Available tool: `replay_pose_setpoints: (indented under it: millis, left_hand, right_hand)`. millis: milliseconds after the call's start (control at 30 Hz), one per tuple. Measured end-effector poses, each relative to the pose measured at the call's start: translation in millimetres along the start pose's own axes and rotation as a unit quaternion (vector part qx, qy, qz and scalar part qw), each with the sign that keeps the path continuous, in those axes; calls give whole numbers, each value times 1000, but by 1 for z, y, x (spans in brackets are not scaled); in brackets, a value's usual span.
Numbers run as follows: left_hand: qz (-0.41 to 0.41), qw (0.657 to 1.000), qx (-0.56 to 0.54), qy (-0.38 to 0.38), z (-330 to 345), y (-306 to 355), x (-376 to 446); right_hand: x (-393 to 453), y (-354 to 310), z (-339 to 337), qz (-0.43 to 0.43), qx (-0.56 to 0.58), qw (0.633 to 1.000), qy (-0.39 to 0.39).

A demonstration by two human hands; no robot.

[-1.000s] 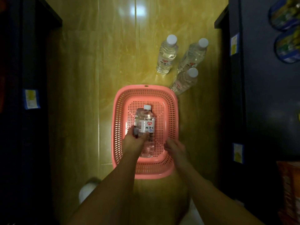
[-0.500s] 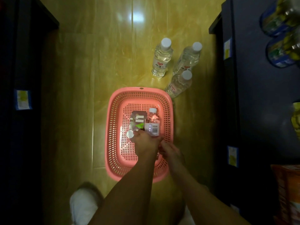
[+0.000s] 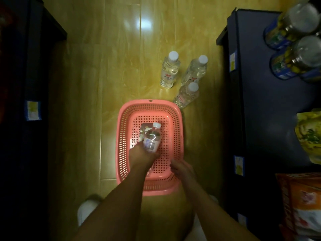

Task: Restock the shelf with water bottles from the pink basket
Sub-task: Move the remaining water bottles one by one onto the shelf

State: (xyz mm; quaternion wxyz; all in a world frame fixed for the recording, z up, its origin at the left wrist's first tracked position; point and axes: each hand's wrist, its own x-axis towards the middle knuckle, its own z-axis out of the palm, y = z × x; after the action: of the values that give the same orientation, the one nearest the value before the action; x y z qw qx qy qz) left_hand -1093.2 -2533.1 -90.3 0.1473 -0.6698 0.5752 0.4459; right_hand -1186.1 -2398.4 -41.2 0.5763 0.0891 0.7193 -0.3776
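From the head camera: your left hand (image 3: 144, 154) now grips the water bottle (image 3: 151, 139), raised and tilted above the pink basket (image 3: 178, 122) instead of lying flat inside; your right hand (image 3: 182, 168) hovers released at the rim. Shelving comes next.

Orange box (image 3: 302, 206), yellow bag (image 3: 311, 136) on right; white shoe (image 3: 85, 209) below.

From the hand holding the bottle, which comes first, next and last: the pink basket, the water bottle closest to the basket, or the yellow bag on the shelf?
Measured from the left hand:
1. Pink perforated plastic basket: directly beneath the hand.
2. Clear white-capped water bottle standing on the floor, beyond the basket's far right corner.
3. Yellow bag: far right, on the dark shelf.
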Motion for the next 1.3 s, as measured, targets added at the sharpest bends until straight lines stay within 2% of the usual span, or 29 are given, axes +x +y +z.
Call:
replay_pose_setpoints:
  millis: [300, 600, 833, 1133, 1300]
  left_hand:
    - [-70, 988, -140, -19, -134, -18, -93]
    - [-22, 980, -195, -18, -264, 34, -217]
    - [16, 970, -232, -73, -354, 78, -320]
    - [37, 963, -257, -74, -412, 72, -470]
    - [51, 959, -271, -66, -421, 65, -511]
  right_hand:
    - [-108, -56, 7, 5, -55, 997, -53]
    - [-259, -171, 15, -42, -48, 997, -43]
    - [-389, -219, 13, -75, -44, 996, -24]
    - [-570, -249, -12, -104, -11, 993, -53]
    - [-614, -259, -21, -136, -11, 990, -47]
